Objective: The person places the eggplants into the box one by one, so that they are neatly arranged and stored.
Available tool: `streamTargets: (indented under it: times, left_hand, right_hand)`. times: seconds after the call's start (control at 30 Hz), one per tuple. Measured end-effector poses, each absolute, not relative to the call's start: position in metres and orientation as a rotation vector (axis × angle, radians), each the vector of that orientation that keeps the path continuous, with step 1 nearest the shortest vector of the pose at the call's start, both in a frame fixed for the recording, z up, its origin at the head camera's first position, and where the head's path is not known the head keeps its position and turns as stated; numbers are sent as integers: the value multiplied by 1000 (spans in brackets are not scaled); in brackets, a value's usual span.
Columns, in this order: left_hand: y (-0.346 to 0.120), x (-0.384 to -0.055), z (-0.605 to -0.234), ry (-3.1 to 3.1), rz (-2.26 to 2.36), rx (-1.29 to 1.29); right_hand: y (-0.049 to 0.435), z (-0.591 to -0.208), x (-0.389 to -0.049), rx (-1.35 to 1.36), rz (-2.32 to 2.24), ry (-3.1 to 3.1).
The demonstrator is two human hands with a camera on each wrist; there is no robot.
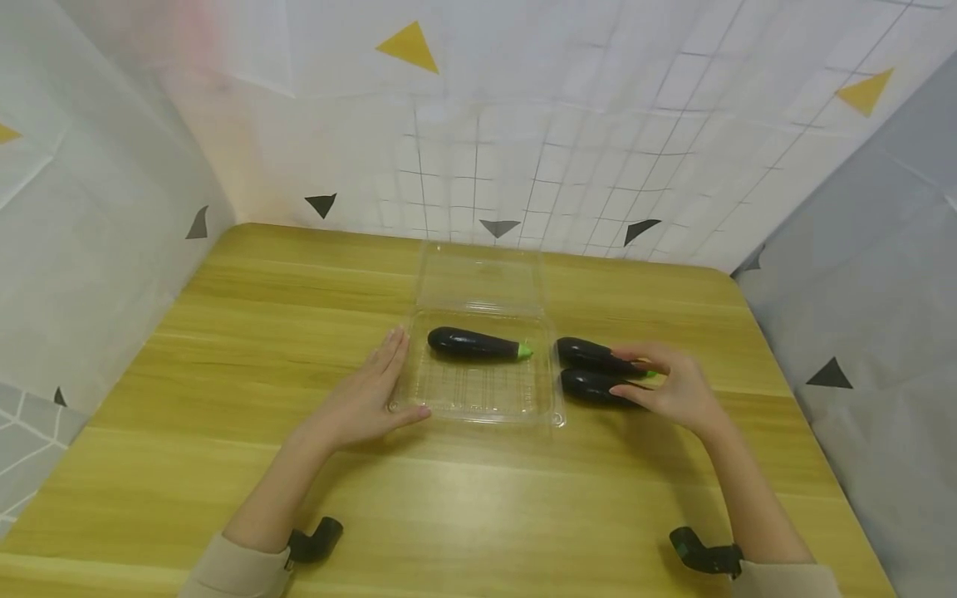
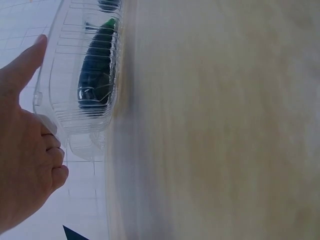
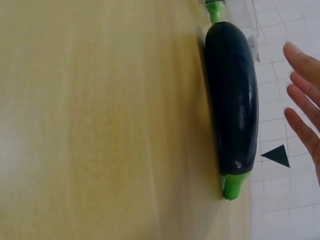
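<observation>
My left hand (image 1: 370, 399) rests straight fingers on the clear box's (image 1: 478, 417) left side, maybe to keep it still. One eggplant (image 1: 474, 344) lies inside. My right hand (image 1: 676, 386), loosely spread, holding nothing, hangs above two more eggplants (image 1: 586, 355) just right of it.

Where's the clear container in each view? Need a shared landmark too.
Head: container, picture centre.
Left wrist: container, upper left, running off the top edge.
Right wrist: container, top edge, right of centre, mostly cut off.
Shared landmark: green stem of the eggplant inside it.
</observation>
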State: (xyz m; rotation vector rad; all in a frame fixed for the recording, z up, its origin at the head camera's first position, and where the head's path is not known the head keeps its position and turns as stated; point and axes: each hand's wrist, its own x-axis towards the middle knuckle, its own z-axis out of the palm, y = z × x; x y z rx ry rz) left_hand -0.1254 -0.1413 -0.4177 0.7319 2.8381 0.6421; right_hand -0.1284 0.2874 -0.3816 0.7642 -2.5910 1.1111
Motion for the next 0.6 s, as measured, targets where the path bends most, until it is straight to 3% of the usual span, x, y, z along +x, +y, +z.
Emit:
streamTargets:
  times: [0.23, 0.6]
  left_hand:
    - [-142, -125, -417, 2839, 634, 737]
    - [-141, -124, -417, 2839, 645, 734]
  right_hand:
    - [289, -384, -126, 755, 1083, -2609]
    - [314, -426, -140, 665, 1076, -2697]
